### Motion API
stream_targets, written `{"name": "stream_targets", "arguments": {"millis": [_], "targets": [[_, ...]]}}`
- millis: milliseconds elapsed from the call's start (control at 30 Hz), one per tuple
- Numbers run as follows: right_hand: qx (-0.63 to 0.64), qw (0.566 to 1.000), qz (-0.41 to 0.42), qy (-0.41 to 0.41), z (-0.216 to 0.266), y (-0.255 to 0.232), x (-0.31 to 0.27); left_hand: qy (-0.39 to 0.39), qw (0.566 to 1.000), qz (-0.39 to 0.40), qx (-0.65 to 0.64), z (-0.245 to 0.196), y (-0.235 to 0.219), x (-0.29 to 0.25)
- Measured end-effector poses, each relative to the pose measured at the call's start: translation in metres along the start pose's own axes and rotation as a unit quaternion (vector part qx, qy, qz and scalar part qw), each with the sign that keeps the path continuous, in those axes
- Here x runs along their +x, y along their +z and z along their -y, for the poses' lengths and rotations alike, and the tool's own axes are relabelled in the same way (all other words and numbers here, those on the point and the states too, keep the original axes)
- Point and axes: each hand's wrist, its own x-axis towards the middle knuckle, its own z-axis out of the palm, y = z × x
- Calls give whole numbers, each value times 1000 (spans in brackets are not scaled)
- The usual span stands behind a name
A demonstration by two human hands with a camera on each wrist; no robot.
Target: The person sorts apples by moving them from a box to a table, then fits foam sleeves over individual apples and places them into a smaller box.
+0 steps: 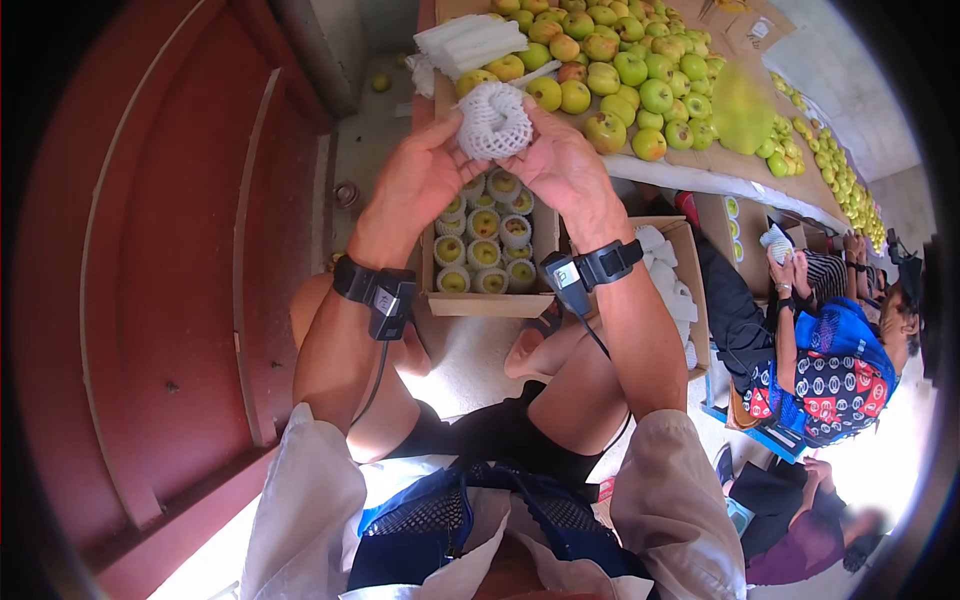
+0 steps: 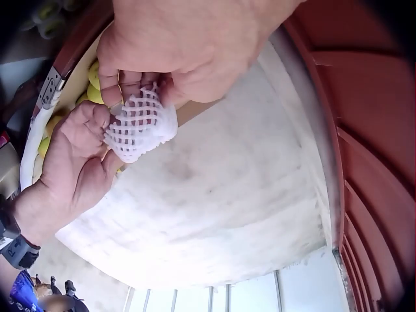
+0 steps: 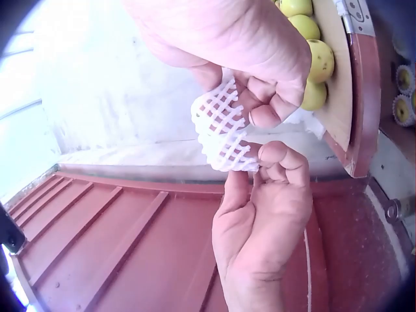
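A white foam net sleeve [image 1: 494, 122] is held between both hands over the near edge of the table. My left hand [image 1: 425, 170] grips its left side, and my right hand [image 1: 562, 165] pinches its right side. In the left wrist view the net [image 2: 142, 123] is folded into a short cup, with fingers of both hands at its rim. The right wrist view shows the net [image 3: 224, 127] stretched between the two hands, thumbs outside and fingertips at the edge. No fruit shows inside it.
Green and yellow apples [image 1: 655, 95] cover the table, beside a stack of white nets [image 1: 470, 45]. Below the hands stands a box [image 1: 490, 305] of netted apples; right of it, a carton [image 1: 690, 250] of white nets. A red door [image 1: 150, 250] is at left; people sit at right.
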Motion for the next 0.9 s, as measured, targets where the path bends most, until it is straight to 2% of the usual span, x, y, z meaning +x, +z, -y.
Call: {"name": "stream_targets", "arguments": {"millis": [133, 233, 300, 333, 367, 433, 500, 567, 633, 900], "targets": [[4, 1000, 28, 13, -4, 2, 0, 5, 999, -18, 27, 5, -3, 2], [10, 998, 61, 23, -6, -4, 5, 8, 998, 1, 54, 6, -11, 4], [29, 996, 88, 14, -10, -8, 7, -1, 1000, -3, 29, 9, -26, 8], [53, 994, 91, 3, -12, -8, 7, 5, 999, -21, 24, 8, -18, 5], [76, 993, 91, -12, -16, -7, 8, -2, 1000, -3, 29, 8, -24, 7], [64, 995, 80, -11, -14, -4, 7, 1, 999, -21, 36, 7, -24, 8], [46, 998, 34, -32, -13, 3, 3, 0, 999, -35, 22, 5, -28, 11], [-100, 993, -25, -49, -10, 1, 1, 1, 999, -13, 46, 4, -27, 14], [-147, 986, -35, -76, -11, 1, -1, 18, 996, -45, 80, 4, -23, 15], [-193, 980, -12, -54, -4, -1, -12, 33, 989, -8, 146, 0, -25, 15]]}}
